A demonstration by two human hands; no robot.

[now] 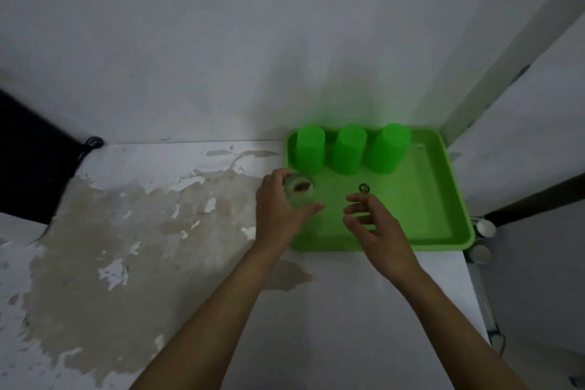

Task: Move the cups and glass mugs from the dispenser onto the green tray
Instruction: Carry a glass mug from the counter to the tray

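A green tray (443,199) lies on the white counter against the back wall at the right. Three green cups stand upside down in a row along its far edge: left (310,149), middle (349,150), right (388,149). My left hand (278,212) is shut around a clear glass mug (299,190), held upside down over the tray's left rim. Over the tray's near middle, my right hand (370,218) hovers with its fingers apart and nothing in them. A small round mark (364,188) shows on the tray floor just beyond its fingertips. No dispenser is in view.
The counter (142,231) has worn, peeling patches at the left. A dark object with a black cable (91,142) sits at the far left against the wall. Two white round things (484,228) lie past the counter's right edge, by the tray's near corner.
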